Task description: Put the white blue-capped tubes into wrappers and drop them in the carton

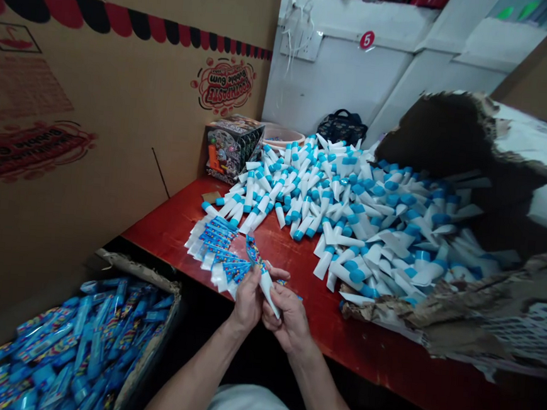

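At the front edge of the red table both hands meet around one white tube (269, 291). My left hand (248, 298) is closed on the blue printed wrapper (253, 250) at the tube's upper end. Thumb and fingers of my right hand (289, 312) pinch the lower, flat white end. The tube's cap is hidden by the wrapper. Just left of my hands lies a fan of flat printed wrappers (225, 247) with clear ends. Beyond them spreads a large heap of white tubes with blue caps (312, 195).
An open carton of wrapped blue tubes (87, 342) stands low on the left. A tall printed cardboard box (120, 111) walls the left side. A torn carton (416, 314) lies at right. Behind the heap are a small printed box (233, 148), a pink tub (283, 134) and a dark bag (343, 127).
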Demonstrator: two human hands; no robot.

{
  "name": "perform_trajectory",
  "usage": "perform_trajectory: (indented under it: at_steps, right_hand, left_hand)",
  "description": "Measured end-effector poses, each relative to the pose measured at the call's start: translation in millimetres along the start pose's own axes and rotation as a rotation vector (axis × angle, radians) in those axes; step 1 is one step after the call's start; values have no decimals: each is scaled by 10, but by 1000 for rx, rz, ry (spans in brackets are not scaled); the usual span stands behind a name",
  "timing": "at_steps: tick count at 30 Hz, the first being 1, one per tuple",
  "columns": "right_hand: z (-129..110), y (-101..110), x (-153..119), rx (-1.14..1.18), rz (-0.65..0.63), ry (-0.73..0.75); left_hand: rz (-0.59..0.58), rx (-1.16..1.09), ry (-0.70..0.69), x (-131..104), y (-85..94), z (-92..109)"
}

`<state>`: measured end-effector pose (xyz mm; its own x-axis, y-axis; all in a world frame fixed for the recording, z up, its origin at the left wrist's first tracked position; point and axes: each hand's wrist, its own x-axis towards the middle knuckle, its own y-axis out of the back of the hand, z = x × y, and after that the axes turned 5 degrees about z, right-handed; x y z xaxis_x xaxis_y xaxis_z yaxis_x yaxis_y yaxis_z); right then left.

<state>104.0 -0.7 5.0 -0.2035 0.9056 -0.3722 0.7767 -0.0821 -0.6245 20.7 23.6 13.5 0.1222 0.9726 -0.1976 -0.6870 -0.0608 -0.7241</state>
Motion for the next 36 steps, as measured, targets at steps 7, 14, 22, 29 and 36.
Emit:
perform_trajectory:
  at_steps: [7,14,22,29,36]
  right_hand:
    - [-57,-174,-33,-45,75,50]
    - [-31,-178,56,-152,62,91]
    - [-157,-102,8,-861,126,606]
    - [134,114,-13,-609,157,320]
    - [71,-7,-18,-265,127,-21]
  left_hand:
    - [-72,73,-38,-35,5,99]
    - [-103,38,-51,-81,80,149]
    - [-54,-222,59,-61,112,232]
    - [-40,-86,-21,-72,162,88]
    - [-33,12,29,-174,179,-95]
